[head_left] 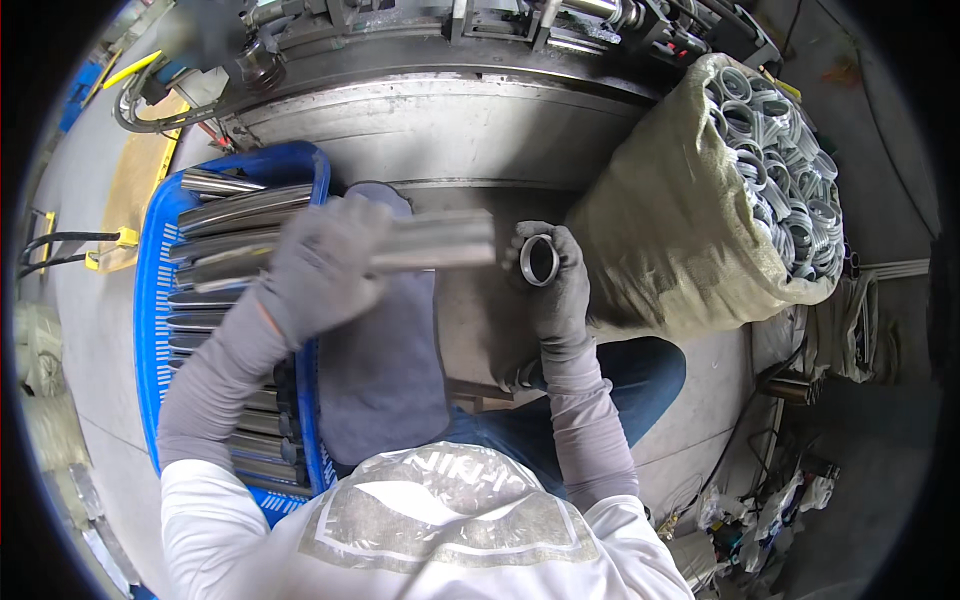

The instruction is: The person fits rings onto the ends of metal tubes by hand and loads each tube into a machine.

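My left hand (330,265), in a grey glove, is closed around a shiny metal tube (440,240). Both are smeared by motion, and the tube points right, toward my other hand. My gloved right hand (563,300) grips a short grey ring (527,268) whose round opening faces up. A gap separates the tube's end from the ring. Beneath my left arm stands a blue plastic crate (150,330) filled with several similar metal tubes (245,212) laid crosswise. To the right leans a large woven sack (650,220), packed with grey rings (775,170) like the one I hold.
A dark grey pad (380,390) lies between the crate and my legs. Along the far side runs a machine bench (460,85) with metal fittings. Cables and a yellow-edged board (148,190) are at the left; bags and scraps (770,520) lie at the lower right.
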`<state>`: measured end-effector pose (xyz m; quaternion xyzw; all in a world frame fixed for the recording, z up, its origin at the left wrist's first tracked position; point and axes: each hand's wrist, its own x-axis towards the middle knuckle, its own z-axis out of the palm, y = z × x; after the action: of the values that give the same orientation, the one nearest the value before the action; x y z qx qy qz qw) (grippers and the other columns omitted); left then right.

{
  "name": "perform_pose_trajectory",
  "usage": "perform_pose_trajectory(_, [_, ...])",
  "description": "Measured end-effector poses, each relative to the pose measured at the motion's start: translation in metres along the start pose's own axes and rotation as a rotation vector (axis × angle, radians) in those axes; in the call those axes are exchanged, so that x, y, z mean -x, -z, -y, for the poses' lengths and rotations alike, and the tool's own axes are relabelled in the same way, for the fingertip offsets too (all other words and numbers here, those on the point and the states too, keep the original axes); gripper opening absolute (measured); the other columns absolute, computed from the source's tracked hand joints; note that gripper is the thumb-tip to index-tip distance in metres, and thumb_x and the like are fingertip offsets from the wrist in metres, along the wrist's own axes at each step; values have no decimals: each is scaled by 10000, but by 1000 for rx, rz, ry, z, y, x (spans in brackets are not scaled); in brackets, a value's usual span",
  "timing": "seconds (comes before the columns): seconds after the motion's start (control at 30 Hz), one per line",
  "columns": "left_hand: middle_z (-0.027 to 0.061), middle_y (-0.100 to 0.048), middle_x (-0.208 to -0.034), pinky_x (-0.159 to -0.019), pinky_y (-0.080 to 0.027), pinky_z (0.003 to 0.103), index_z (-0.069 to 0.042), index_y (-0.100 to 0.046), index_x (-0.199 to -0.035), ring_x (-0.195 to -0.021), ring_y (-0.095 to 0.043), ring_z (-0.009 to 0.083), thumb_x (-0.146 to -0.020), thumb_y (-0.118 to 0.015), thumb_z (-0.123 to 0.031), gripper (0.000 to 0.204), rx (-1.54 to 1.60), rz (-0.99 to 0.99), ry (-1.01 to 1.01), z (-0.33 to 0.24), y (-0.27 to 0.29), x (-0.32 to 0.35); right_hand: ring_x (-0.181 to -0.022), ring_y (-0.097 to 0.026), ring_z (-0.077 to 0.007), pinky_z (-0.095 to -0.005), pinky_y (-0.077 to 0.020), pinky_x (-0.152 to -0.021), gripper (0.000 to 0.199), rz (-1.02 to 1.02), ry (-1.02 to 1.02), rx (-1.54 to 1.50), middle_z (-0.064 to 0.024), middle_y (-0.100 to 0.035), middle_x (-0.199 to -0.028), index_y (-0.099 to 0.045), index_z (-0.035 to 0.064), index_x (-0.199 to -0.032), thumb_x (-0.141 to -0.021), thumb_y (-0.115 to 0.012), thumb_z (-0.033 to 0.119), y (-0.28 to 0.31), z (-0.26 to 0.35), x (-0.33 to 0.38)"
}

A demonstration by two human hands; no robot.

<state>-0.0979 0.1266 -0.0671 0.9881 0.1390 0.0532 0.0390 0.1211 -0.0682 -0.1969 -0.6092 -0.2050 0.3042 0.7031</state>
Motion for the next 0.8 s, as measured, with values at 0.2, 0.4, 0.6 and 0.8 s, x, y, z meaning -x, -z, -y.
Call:
perform_pose_trajectory(0.2, [126, -667, -973, -806, -554, 415, -79, -600, -1023, -950, -712, 264, -754, -773, -275, 375, -61, 123, -9, -52, -37, -20, -980, -733, -245, -343, -552, -923, 482, -2, 277, 116, -166, -743, -1055, -688, -66, -1141, -1102, -441, 346, -22, 37, 30])
perform_pose_trajectory(0.4, [130, -676, -1002, -804, -550, 406, -78, -602, -1036, -951, -717, 260, -757, -812, -347, 441, -107, 141, -103, -58, -49, -37, -966, -731, -267, -366, -557, -906, 391, -140, 435, 412, -175, -737, -1028, -715, -56, -1091, -1083, -453, 234, -11, 24, 26])
perform_pose_trajectory(0.6, [122, -673, -1013, -822, -544, 393, -75, -602, -1056, -972, -711, 264, -768, -824, -331, 445, -123, 164, -120, -53, -58, -34, -984, -705, -310, -375, -553, -888, 243, -246, 422, 415, -164, -720, -1013, -721, -1, -1025, -984, -504, 102, -26, -8, 23])
perform_pose_trajectory(0.8, [119, -669, -1079, -838, -537, 399, -49, -621, -1197, -934, -675, 292, -814, -820, -301, 500, -79, -360, -350, -79, -39, -32, -1007, -705, -292, -350, -547, -911, 255, -242, 554, 713, -155, -730, -1037, -725, 7, -1066, -993, -511, 124, 12, -10, 13])
